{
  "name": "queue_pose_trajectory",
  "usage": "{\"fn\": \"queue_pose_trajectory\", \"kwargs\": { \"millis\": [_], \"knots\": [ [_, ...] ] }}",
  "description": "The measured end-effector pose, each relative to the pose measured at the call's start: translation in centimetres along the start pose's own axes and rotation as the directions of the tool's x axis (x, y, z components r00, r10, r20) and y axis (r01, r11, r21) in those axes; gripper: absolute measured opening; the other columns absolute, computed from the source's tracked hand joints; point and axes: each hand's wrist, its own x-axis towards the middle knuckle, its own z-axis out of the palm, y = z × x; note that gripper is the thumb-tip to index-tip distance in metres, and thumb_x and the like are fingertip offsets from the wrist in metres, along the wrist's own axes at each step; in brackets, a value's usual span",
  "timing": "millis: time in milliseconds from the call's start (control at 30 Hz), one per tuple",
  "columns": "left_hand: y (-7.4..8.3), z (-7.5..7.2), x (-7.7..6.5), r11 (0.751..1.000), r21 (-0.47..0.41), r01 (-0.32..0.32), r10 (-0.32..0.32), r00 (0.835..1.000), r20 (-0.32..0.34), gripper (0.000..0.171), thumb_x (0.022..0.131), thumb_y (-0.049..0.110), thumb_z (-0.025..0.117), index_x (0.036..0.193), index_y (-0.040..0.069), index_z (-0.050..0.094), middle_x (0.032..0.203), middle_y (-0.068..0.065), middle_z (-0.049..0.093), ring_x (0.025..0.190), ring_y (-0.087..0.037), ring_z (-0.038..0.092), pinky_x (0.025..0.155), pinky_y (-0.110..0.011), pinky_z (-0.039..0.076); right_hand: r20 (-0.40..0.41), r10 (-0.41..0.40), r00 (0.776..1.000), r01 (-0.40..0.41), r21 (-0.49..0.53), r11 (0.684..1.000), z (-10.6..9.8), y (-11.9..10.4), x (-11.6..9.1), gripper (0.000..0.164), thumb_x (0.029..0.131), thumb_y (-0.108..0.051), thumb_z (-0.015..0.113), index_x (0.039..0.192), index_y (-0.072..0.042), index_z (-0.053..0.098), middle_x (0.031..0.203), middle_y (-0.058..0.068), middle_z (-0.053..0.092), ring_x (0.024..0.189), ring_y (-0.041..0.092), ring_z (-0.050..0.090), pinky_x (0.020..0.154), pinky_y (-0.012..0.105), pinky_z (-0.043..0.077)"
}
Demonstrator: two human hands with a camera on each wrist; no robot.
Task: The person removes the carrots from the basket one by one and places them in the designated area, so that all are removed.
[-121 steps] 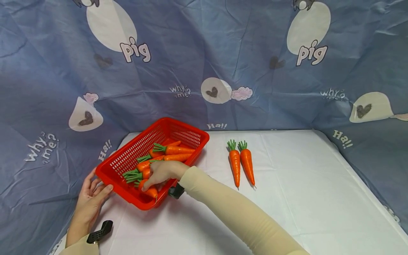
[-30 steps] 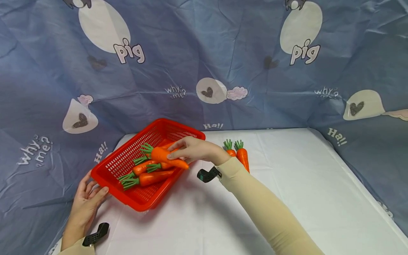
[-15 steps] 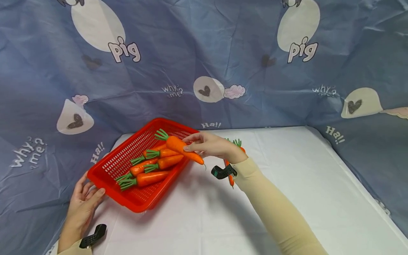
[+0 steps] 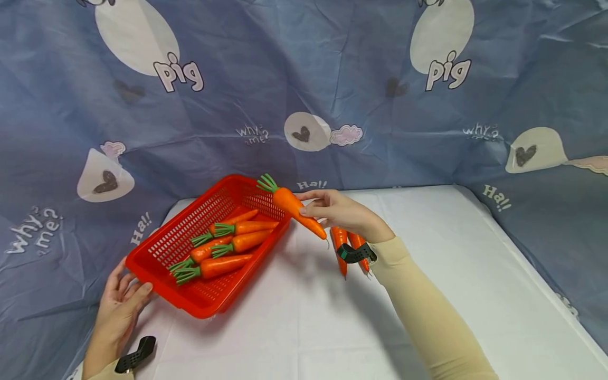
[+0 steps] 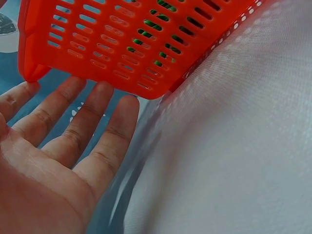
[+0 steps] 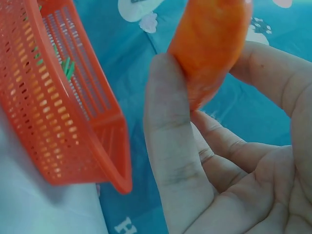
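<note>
A red plastic basket (image 4: 204, 309) with slotted walls stands at the left of the table, several orange carrots (image 4: 227, 265) with green tops lying in it. At its near-left corner my left hand (image 4: 116, 311) grips the basket, thumb at the rim; the left wrist view shows the other fingers (image 5: 78, 134) nearly straight against its underside. My right hand (image 4: 339, 211) pinches another carrot (image 4: 290, 203) between thumb and fingers, in the air by the basket's right edge. Its green top points up and left, its tip down and right. The right wrist view shows only its lower part.
Two carrots (image 4: 340, 253) lie side by side on the white tabletop (image 4: 266, 338), partly hidden behind my right hand and the black wrist device (image 4: 356, 253). A blue printed cloth (image 4: 228, 100) hangs behind and at both sides of the table.
My right hand has taken a carrot from the basket, raised it and carried it rightward past the basket's edge. My left hand has stayed at the basket's corner.
</note>
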Motion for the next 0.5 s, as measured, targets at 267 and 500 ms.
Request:
{"fn": "queue_pose_trajectory", "kwargs": {
  "millis": [267, 500],
  "knots": [
    [0.1, 0.2, 0.0, 0.999, 0.037, 0.013, -0.013, 1.000, -0.007, 0.086, 0.102, -0.006, 0.064, 0.169, 0.030, 0.022, 0.136, 0.016, 0.061, 0.111, 0.003, 0.069, 0.083, -0.018, 0.063, -0.036, -0.001, 0.999, 0.002, 0.034, 0.999, -1.4, 0.6, -1.2, 0.048, 0.106, -0.017, 0.068, 0.152, -0.014, 0.054, 0.109, 0.005, 0.069, 0.078, 0.014, 0.056, 0.061, 0.020, 0.048],
    [0.0, 0.0, -0.1, 1.000, 0.014, -0.004, 0.003, 1.000, 0.003, 0.084, 0.101, -0.009, 0.064, 0.165, 0.029, 0.026, 0.134, 0.015, 0.063, 0.111, 0.001, 0.068, 0.083, -0.019, 0.063, -0.079, -0.003, 0.997, 0.002, -0.005, 1.000, -2.2, 1.3, -1.9, 0.052, 0.107, -0.020, 0.068, 0.155, -0.013, 0.050, 0.118, 0.010, 0.069, 0.096, 0.019, 0.067, 0.079, 0.029, 0.062]
  ]
}}
